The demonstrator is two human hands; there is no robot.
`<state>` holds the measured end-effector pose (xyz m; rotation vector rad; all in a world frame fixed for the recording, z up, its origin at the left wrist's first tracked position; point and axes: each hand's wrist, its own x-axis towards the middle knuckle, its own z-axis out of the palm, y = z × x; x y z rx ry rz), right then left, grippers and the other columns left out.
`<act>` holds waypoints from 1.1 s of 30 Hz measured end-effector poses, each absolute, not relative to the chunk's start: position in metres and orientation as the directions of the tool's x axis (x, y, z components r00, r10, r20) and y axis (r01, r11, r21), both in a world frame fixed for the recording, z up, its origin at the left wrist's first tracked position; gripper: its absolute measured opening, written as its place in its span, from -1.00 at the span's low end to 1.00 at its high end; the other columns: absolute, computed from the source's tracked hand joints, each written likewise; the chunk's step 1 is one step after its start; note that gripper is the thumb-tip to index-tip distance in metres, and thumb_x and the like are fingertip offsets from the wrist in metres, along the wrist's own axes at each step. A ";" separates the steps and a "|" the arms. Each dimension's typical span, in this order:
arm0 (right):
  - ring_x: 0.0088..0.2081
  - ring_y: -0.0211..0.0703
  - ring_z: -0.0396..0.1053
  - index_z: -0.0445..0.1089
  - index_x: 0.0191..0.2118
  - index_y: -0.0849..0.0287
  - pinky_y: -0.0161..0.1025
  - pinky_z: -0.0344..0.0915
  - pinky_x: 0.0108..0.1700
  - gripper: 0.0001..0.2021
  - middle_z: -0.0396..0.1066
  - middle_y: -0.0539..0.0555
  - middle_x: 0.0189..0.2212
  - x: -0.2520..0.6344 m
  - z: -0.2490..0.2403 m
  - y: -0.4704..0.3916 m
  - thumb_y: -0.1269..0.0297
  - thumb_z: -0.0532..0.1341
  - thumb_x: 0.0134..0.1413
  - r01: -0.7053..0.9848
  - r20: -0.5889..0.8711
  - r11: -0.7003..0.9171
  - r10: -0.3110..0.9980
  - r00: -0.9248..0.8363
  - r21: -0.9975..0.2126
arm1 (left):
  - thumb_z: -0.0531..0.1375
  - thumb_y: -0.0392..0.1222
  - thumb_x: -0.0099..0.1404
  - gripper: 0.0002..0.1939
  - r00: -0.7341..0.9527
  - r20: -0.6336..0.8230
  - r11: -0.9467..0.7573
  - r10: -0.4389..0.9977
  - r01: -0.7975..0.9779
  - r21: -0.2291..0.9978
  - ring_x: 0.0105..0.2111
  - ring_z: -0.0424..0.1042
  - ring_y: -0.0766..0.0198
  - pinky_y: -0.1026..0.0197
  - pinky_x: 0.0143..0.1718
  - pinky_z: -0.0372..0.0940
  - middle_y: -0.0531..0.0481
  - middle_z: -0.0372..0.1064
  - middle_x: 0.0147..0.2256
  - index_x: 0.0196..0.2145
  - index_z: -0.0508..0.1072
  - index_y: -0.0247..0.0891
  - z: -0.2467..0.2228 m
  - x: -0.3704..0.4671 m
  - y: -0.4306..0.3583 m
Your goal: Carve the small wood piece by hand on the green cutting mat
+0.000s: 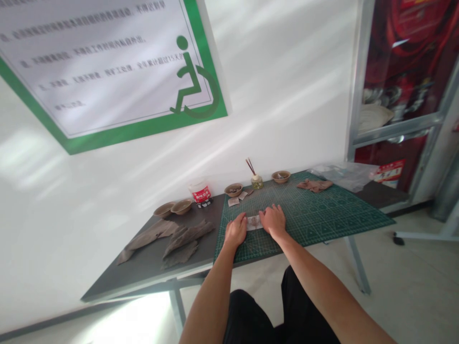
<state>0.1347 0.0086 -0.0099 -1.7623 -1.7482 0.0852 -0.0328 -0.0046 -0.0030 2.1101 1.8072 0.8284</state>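
A short pale strip with brownish marks (254,222), cloth or paper, lies low over the green cutting mat (304,220) between my two hands. At its left end, my left hand (236,230) is closed, with thumb and fingers on the edge. My right hand (273,220) grips the opposite end, its fingers bent. The strip's ends are hidden under my fingers. Just beyond my left hand, small pale pieces (234,202) lie on the mat by a bowl with small items (234,189).
Grey-brown cloths (184,241) and two bowls (181,206) occupy the dark table's left part (143,272). Along the wall stand a red-labelled tub (202,195), a reed diffuser (257,181) and another bowl (281,176). A brown cloth (315,185) and clear plastic (346,174) lie at right.
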 end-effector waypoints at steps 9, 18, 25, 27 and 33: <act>-0.15 -0.10 0.36 0.43 -0.27 0.28 -0.17 -0.15 0.16 -0.64 0.48 0.22 -0.29 0.136 -0.006 0.008 0.12 0.00 0.17 0.817 0.367 0.102 0.920 0.140 -0.568 | -0.05 -0.14 0.31 -0.52 0.081 0.235 -0.186 0.969 0.865 0.466 0.00 0.33 0.21 0.23 -0.01 0.17 -0.05 0.35 0.01 0.18 0.11 -0.19 -0.006 -0.032 -0.004; -0.14 -0.06 0.35 0.41 -0.27 0.24 -0.21 0.08 -0.01 -0.65 0.47 0.21 -0.31 0.139 -0.005 0.009 0.07 0.03 0.15 0.740 0.290 0.063 0.939 0.183 -0.669 | 0.10 -0.13 0.19 -0.34 0.086 0.186 -0.153 0.979 0.908 0.391 0.05 0.28 0.15 0.21 0.01 0.12 -0.08 0.28 0.07 0.22 0.00 -0.21 0.002 -0.026 -0.013; -0.19 -0.08 0.39 0.39 -0.22 0.21 -0.25 0.16 -0.18 -0.62 0.47 0.18 -0.33 0.142 -0.005 0.011 0.02 -0.01 0.17 0.670 0.237 0.023 0.944 0.230 -0.742 | 0.24 0.14 -0.02 -0.02 0.172 0.200 -0.225 0.965 0.931 0.288 0.10 0.20 0.05 0.17 0.04 0.09 -0.13 0.22 0.11 0.25 -0.08 -0.23 0.006 -0.024 -0.020; -0.18 -0.09 0.39 0.38 -0.20 0.21 -0.26 0.16 -0.18 -0.61 0.47 0.18 -0.33 0.143 -0.005 0.011 0.02 -0.02 0.17 0.657 0.248 0.034 0.940 0.236 -0.753 | 0.23 0.18 -0.02 -0.03 0.177 0.209 -0.230 0.962 0.936 0.267 0.11 0.19 0.06 0.16 0.04 0.08 -0.15 0.22 0.11 0.24 -0.06 -0.23 0.007 -0.022 -0.022; -0.17 -0.10 0.38 0.37 -0.19 0.20 -0.27 0.16 -0.18 -0.60 0.47 0.17 -0.30 0.143 -0.007 0.011 0.00 -0.03 0.17 0.625 0.271 0.067 0.933 0.236 -0.778 | 0.09 0.25 0.12 -0.39 0.114 0.206 -0.165 0.972 0.953 0.253 -0.07 0.36 0.11 0.18 -0.11 0.19 -0.10 0.38 -0.06 0.03 0.27 -0.15 0.007 -0.018 -0.023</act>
